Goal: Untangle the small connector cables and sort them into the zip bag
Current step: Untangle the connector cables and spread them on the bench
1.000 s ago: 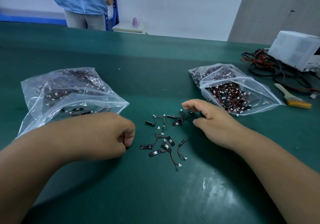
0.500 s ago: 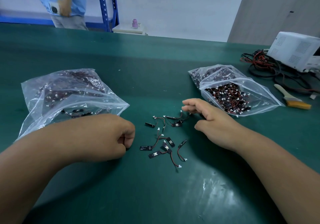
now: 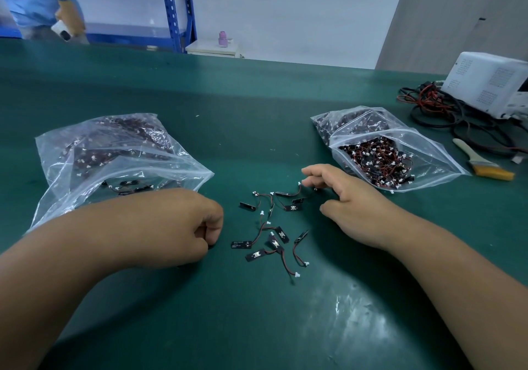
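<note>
Several small connector cables, black tabs on red-black wires with white plugs, lie loose on the green table between my hands. My left hand rests in a fist just left of the pile; a dark tip shows under its curled fingers. My right hand hovers at the pile's upper right, fingers loosely bent, fingertips touching the white plug of the farthest cable, thumb apart. A clear zip bag holding cables lies open behind my left hand. A second zip bag, full of tangled cables, lies open beside my right hand.
At the far right stand a white device with a heap of thick black and red wires and a small brush. A person in blue stands beyond the table's far edge, near a blue rack.
My right fingertips have crept slightly left onto the farthest cable's plug. My left fist has stayed put. The person at the back has walked to the left.
</note>
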{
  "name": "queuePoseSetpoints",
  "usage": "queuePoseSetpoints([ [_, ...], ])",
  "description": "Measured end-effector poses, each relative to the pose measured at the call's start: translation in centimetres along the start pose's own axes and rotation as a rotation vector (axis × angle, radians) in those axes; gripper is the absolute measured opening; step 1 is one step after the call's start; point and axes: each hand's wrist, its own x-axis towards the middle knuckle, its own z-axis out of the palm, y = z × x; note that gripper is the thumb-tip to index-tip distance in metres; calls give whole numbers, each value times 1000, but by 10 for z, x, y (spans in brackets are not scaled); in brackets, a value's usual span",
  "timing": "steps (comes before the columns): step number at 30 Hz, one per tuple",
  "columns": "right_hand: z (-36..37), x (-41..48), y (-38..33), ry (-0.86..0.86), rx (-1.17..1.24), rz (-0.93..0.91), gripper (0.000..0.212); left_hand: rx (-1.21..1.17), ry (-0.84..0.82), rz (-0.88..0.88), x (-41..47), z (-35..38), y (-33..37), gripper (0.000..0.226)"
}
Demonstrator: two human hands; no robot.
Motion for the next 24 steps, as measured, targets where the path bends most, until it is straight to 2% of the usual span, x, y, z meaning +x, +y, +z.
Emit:
queuePoseSetpoints([
  [24,3,0,-1,-9,-66,-43,66,4,-5,13,0,0,0,13],
])
